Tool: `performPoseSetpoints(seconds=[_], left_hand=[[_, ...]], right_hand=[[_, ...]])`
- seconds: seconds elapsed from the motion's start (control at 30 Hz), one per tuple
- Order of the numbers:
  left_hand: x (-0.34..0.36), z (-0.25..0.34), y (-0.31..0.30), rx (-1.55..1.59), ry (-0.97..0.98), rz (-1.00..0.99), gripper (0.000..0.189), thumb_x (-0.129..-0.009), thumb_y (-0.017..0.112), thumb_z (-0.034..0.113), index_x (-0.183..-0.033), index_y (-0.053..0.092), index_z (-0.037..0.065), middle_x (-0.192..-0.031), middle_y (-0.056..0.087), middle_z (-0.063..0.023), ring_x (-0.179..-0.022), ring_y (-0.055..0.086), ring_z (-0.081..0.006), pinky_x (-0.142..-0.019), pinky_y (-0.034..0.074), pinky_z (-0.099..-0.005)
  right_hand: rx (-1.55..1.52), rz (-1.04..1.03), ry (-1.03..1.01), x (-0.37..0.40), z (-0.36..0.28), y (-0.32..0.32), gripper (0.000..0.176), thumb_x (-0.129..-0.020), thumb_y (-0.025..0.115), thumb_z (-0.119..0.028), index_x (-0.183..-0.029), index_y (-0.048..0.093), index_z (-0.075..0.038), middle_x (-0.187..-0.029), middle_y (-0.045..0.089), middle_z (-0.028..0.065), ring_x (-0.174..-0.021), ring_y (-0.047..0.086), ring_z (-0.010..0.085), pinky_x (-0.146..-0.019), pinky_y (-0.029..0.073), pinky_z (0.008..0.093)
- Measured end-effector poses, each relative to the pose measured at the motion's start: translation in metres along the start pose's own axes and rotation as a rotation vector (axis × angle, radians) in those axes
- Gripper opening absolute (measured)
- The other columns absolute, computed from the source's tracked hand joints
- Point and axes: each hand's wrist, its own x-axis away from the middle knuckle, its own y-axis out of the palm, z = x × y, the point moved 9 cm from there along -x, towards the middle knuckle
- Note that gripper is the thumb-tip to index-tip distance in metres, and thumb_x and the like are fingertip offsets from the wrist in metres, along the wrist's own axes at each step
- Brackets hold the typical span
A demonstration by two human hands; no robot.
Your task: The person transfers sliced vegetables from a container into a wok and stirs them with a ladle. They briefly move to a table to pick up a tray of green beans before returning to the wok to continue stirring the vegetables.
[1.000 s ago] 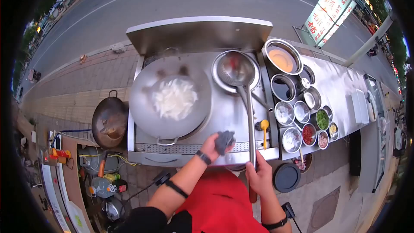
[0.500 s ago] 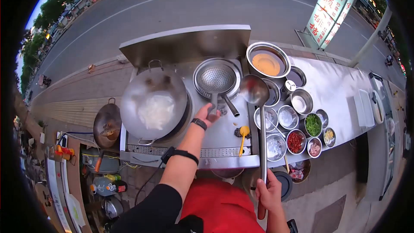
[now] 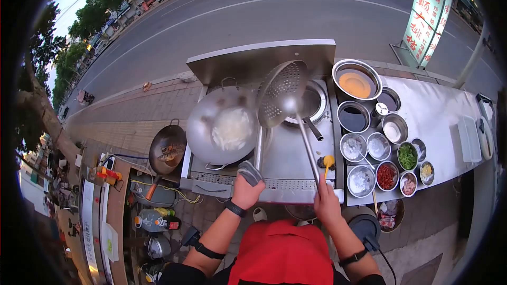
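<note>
My left hand [image 3: 244,190] grips the grey end of a long handle that carries a perforated metal strainer [image 3: 280,91]. The strainer is lifted and tilted between the wok and the round pot opening behind it. My right hand [image 3: 327,204] holds the long handle of a steel ladle [image 3: 307,145]. The ladle's bowl sits against the lower part of the strainer. A steel wok [image 3: 203,129] with white food [image 3: 231,128] in it rests on the burner to the left of the strainer.
Steel bowls of condiments stand at the right: orange sauce [image 3: 355,84], dark liquid [image 3: 352,118], chopped greens [image 3: 406,156], red chilli [image 3: 387,176]. A yellow spoon [image 3: 328,162] lies on the stove top. A dark wok [image 3: 166,150] sits lower left. The road lies beyond.
My left hand has raised the strainer out of the pot and tilted it toward the wok. The ladle has swung left from the bowls to meet the strainer. The view has shifted.
</note>
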Motion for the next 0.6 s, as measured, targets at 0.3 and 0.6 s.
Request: performPoseSetpoints(seconds=[0.3,0.6], left_hand=[[-0.001,-0.034,-0.013,-0.016,-0.034,0.001,0.020,-0.071,0.067,0.003,-0.086,0.054,0.004,-0.076,0.057,-0.0037,-0.071,0.055,-0.0148,-0.066,0.048,-0.0319],[-0.025,-0.033,-0.023,-0.010,0.079,0.120,0.018,-0.078,0.060,-0.003,-0.095,0.059,0.003,-0.077,0.060,-0.0042,-0.060,0.058,-0.0131,-0.053,0.048,-0.0282]], right_hand=[[-0.215,0.176,-0.127,0.002,-0.033,-0.022,0.062,-0.086,0.059,-0.004,-0.145,0.039,-0.004,-0.089,0.059,0.0227,-0.073,0.060,0.0422,-0.064,0.050,0.0498],[-0.111,-0.102,0.068,0.074,0.031,0.010,0.064,-0.083,0.062,-0.007,-0.143,0.042,-0.004,-0.086,0.060,0.0210,-0.073,0.063,0.0425,-0.068,0.052,0.0487]])
